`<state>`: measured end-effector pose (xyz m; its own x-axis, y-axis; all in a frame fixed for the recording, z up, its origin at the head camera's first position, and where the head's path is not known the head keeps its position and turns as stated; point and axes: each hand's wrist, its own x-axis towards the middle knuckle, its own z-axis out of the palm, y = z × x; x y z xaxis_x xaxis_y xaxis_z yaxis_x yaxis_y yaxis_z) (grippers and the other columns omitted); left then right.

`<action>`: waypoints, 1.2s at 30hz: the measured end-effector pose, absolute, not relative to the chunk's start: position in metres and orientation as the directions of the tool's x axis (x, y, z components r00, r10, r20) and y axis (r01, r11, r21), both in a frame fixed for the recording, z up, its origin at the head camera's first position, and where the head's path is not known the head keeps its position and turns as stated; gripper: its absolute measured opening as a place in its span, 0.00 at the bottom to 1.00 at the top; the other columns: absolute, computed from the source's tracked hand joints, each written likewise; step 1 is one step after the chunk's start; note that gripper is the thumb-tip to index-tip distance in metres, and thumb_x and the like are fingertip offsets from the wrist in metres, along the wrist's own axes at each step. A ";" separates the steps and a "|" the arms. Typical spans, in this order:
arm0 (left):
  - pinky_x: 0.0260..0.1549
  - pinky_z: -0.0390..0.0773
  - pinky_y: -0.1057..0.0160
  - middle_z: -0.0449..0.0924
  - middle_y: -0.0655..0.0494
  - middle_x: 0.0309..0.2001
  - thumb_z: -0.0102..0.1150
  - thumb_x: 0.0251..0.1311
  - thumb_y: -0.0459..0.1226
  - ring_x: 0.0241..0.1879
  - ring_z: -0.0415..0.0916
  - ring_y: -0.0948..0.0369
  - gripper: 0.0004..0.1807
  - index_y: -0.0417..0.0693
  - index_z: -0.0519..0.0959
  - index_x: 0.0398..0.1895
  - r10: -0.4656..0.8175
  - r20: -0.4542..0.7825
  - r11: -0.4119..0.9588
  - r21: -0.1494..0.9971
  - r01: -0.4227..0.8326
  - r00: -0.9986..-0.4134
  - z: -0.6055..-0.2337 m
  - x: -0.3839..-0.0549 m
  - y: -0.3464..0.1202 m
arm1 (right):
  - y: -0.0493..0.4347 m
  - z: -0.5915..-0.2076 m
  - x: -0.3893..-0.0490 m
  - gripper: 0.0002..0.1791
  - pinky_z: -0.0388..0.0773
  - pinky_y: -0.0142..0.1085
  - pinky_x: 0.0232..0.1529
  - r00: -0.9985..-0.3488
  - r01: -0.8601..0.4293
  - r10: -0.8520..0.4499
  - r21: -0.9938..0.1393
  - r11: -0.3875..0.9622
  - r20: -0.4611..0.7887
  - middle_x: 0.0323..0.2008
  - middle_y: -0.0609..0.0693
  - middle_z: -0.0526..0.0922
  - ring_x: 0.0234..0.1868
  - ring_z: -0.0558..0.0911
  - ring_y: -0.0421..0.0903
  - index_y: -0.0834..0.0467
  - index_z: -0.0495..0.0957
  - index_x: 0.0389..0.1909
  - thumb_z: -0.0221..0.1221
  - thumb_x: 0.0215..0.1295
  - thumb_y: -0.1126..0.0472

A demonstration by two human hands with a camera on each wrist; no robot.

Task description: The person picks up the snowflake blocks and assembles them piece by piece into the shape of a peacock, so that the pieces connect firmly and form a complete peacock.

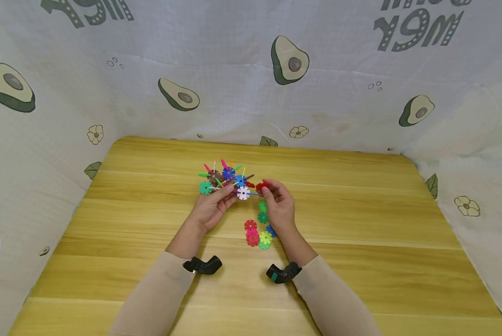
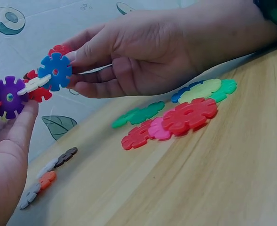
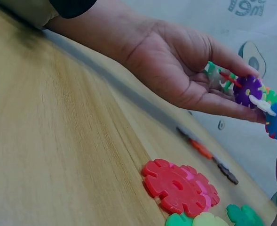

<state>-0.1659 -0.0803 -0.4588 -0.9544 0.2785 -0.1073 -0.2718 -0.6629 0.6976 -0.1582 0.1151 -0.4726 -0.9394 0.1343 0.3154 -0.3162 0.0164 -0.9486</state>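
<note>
My left hand (image 1: 212, 210) grips a joined cluster of slotted plastic snowflake discs, standing at many angles. A brown disc (image 1: 214, 176), a white disc (image 1: 243, 193) and a teal disc (image 1: 205, 187) show in it. In the left wrist view, a purple disc (image 2: 9, 97) links through a white edge-on disc (image 2: 36, 84) to a blue disc (image 2: 58, 71). At the cluster's right end my right hand (image 1: 281, 208) pinches a red disc (image 1: 262, 186) between thumb and fingers. Its fingertips partly hide that disc.
Loose discs lie on the wooden table (image 1: 360, 224) below the hands: red (image 1: 252, 239), yellow-green (image 1: 265, 237), green (image 1: 262, 218) and blue (image 1: 271, 230), some overlapping. Elsewhere on the table, an orange disc (image 2: 47, 180) lies among grey and brown ones. A printed cloth (image 1: 242, 107) hangs behind.
</note>
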 end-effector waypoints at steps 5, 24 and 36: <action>0.45 0.87 0.67 0.89 0.58 0.42 0.48 0.73 0.24 0.40 0.86 0.64 0.15 0.49 0.82 0.47 0.290 -0.131 -0.665 0.685 -0.298 -0.948 -0.458 -0.166 -0.082 | 0.114 -0.474 -0.157 0.12 0.84 0.24 0.49 -0.938 -0.339 0.077 -0.941 0.011 0.339 0.42 0.36 0.85 0.44 0.84 0.34 0.72 0.80 0.52 0.58 0.70 0.74; 0.39 0.88 0.69 0.89 0.53 0.36 0.45 0.74 0.23 0.36 0.87 0.63 0.16 0.45 0.84 0.43 0.320 -0.184 -0.696 0.620 -0.362 -0.930 -0.456 -0.167 -0.086 | 0.114 -0.472 -0.154 0.05 0.85 0.24 0.42 -0.829 -0.559 -0.095 -0.809 0.184 0.551 0.37 0.64 0.87 0.40 0.85 0.33 0.69 0.84 0.40 0.61 0.66 0.75; 0.41 0.88 0.69 0.88 0.54 0.38 0.48 0.75 0.26 0.39 0.86 0.63 0.10 0.46 0.78 0.49 0.314 -0.145 -0.682 0.653 -0.330 -0.938 -0.460 -0.167 -0.086 | 0.112 -0.473 -0.152 0.08 0.80 0.19 0.39 -0.791 -0.607 -0.131 -0.740 0.289 0.598 0.35 0.61 0.88 0.33 0.85 0.55 0.67 0.86 0.39 0.62 0.63 0.78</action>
<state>-0.1668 -0.0857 -0.4597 -0.9382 0.3142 -0.1454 -0.3296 -0.6821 0.6528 -0.1525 0.1121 -0.4725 -0.7909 -0.1313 0.5977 -0.6073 0.2888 -0.7402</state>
